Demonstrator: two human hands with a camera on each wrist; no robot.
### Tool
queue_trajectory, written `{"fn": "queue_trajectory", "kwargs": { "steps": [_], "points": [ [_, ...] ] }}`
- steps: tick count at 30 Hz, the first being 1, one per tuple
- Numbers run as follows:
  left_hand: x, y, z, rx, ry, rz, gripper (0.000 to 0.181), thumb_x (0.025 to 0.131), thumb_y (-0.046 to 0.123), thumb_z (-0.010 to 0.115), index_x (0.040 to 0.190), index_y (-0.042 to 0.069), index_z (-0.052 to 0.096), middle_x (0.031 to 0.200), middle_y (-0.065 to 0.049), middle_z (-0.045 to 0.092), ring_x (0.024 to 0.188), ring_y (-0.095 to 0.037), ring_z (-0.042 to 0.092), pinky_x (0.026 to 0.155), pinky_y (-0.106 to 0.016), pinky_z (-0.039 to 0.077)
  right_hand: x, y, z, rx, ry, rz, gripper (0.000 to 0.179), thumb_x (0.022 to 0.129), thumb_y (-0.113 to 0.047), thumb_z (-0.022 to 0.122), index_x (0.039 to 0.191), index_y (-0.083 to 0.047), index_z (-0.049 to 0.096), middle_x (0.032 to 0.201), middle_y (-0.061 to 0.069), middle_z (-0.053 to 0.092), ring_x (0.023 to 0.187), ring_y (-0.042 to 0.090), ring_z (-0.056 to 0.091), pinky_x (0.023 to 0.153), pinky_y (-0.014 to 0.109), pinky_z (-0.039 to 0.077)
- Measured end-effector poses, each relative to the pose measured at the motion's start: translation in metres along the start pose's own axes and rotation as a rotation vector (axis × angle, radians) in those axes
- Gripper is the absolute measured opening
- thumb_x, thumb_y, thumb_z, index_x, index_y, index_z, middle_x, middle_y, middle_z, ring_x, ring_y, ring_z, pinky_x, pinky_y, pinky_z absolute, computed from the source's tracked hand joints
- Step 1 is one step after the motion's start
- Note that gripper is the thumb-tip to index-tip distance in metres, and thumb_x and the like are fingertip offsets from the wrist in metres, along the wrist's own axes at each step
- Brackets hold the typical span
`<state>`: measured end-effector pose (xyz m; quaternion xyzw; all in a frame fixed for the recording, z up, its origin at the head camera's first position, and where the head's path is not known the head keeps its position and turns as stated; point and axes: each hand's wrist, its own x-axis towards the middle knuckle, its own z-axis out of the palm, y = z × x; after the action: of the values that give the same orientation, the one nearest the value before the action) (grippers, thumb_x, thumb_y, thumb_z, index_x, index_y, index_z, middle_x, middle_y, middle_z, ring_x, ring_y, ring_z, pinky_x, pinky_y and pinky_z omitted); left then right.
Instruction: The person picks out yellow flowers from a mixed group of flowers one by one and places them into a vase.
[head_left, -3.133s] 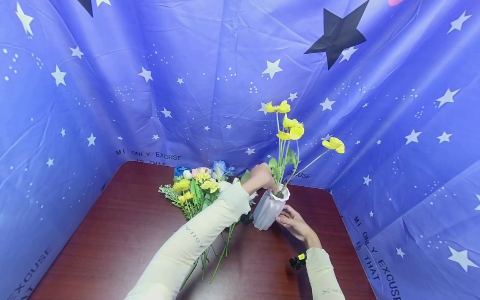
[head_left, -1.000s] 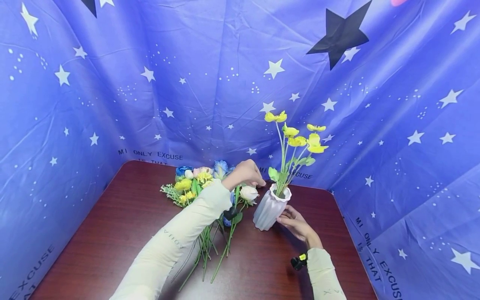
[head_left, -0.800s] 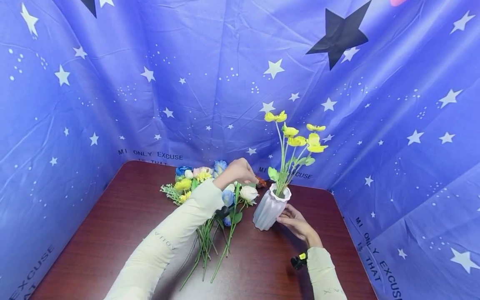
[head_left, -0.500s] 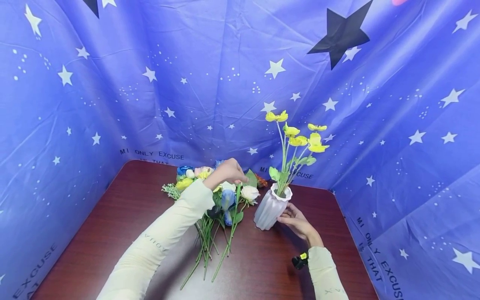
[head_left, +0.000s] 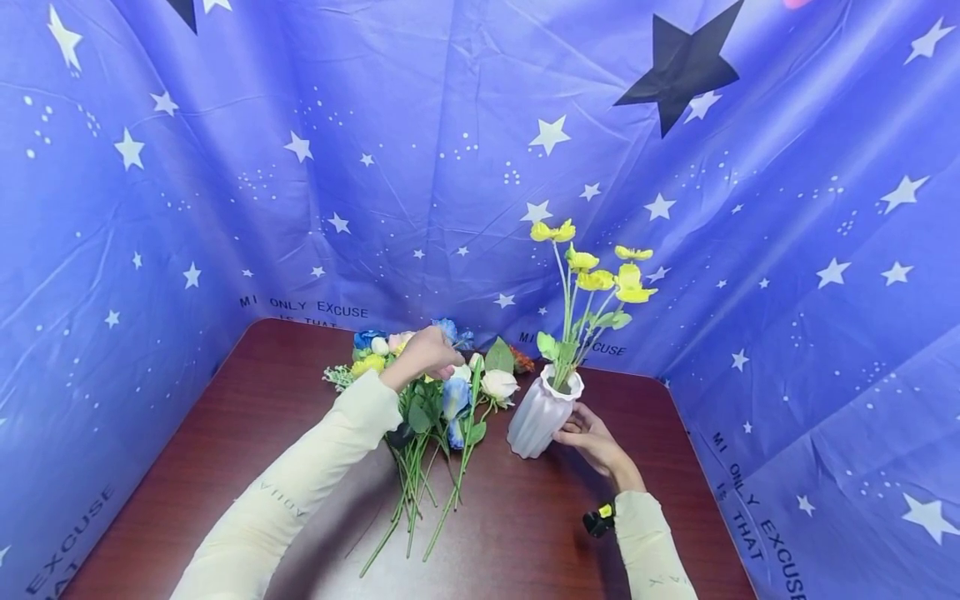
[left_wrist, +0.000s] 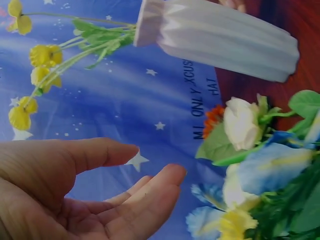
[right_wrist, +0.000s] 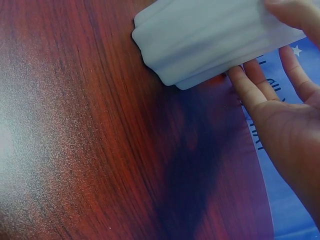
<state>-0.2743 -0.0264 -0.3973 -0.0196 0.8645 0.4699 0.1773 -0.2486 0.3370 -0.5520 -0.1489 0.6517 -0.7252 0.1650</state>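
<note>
A white fluted vase [head_left: 540, 423] stands on the table, with several yellow poppies [head_left: 596, 281] rising from its scalloped mouth. My right hand [head_left: 597, 444] holds the vase low on its right side; in the right wrist view the thumb [right_wrist: 299, 14] lies on one face and the fingers reach round the other. Over the flower pile hovers my left hand [head_left: 427, 352]. The left wrist view shows its thumb and fingers parted, with nothing between them. Nearest to it are a blue iris [head_left: 455, 398], a white rose [head_left: 499, 385] and yellow blooms [left_wrist: 235, 225].
Loose green stems [head_left: 408, 500] of the pile point toward the front of the brown table [head_left: 225, 467]. An orange flower [head_left: 522, 359] lies behind the white rose, near the back edge. A blue star-patterned cloth [head_left: 420, 167] hangs around the back and sides.
My left hand has let go of a yellow poppy at the vase and moved left over the pile. The poppies in the vase have shifted. My right hand stays on the vase.
</note>
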Motion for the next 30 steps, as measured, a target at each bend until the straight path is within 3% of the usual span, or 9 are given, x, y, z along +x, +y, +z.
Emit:
{"fn": "queue_trajectory", "kwargs": {
  "steps": [4, 6, 10, 13, 24, 30],
  "points": [
    [-0.002, -0.012, 0.004, -0.039, -0.005, -0.048, 0.014, 0.091, 0.009, 0.071, 0.083, -0.002, 0.067, 0.085, -0.019, 0.078, 0.064, -0.019, 0.074, 0.067, -0.03, 0.064, 0.0, 0.0, 0.0, 0.004, -0.002, 0.001, 0.05, 0.087, 0.017, 0.061, 0.12, -0.02, 0.054, 0.108, -0.005, 0.068, 0.098, 0.008, 0.069, 0.086, 0.023, 0.059],
    [-0.002, -0.018, 0.006, -0.034, -0.025, -0.063, 0.016, 0.091, 0.009, 0.069, 0.094, -0.007, 0.067, 0.084, -0.019, 0.077, 0.068, -0.024, 0.076, 0.066, -0.031, 0.065, 0.0, 0.0, 0.0, 0.002, -0.003, 0.0, 0.05, 0.087, 0.017, 0.062, 0.119, -0.02, 0.054, 0.108, -0.005, 0.068, 0.098, 0.008, 0.069, 0.086, 0.023, 0.059],
    [-0.004, -0.028, 0.013, -0.019, -0.064, -0.085, 0.021, 0.091, 0.007, 0.066, 0.102, -0.012, 0.067, 0.084, -0.02, 0.077, 0.075, -0.029, 0.078, 0.073, -0.037, 0.066, -0.001, 0.0, 0.0, 0.005, -0.014, -0.006, 0.05, 0.088, 0.017, 0.061, 0.12, -0.02, 0.054, 0.109, -0.005, 0.068, 0.098, 0.008, 0.069, 0.087, 0.024, 0.059],
    [-0.005, -0.035, 0.02, 0.026, -0.081, -0.101, 0.019, 0.091, 0.005, 0.063, 0.096, -0.012, 0.07, 0.08, -0.02, 0.077, 0.072, -0.028, 0.078, 0.079, -0.04, 0.065, 0.0, 0.0, 0.0, 0.002, -0.017, -0.005, 0.05, 0.088, 0.017, 0.061, 0.12, -0.02, 0.054, 0.109, -0.005, 0.068, 0.099, 0.008, 0.069, 0.088, 0.024, 0.059],
    [-0.002, -0.061, 0.057, 0.205, -0.143, -0.149, 0.015, 0.088, -0.001, 0.064, 0.079, -0.009, 0.073, 0.069, -0.019, 0.074, 0.059, -0.025, 0.075, 0.073, -0.04, 0.065, -0.001, -0.002, 0.001, -0.008, 0.01, 0.025, 0.049, 0.088, 0.016, 0.061, 0.121, -0.019, 0.052, 0.11, -0.004, 0.067, 0.1, 0.008, 0.068, 0.088, 0.024, 0.058],
    [-0.001, -0.066, 0.073, 0.307, -0.122, -0.173, 0.013, 0.083, -0.006, 0.067, 0.071, -0.008, 0.071, 0.064, -0.017, 0.073, 0.062, -0.026, 0.076, 0.056, -0.031, 0.063, -0.001, -0.002, 0.001, -0.015, 0.014, 0.029, 0.05, 0.088, 0.017, 0.06, 0.12, -0.019, 0.053, 0.11, -0.004, 0.067, 0.099, 0.008, 0.068, 0.088, 0.024, 0.058]
  ]
}}
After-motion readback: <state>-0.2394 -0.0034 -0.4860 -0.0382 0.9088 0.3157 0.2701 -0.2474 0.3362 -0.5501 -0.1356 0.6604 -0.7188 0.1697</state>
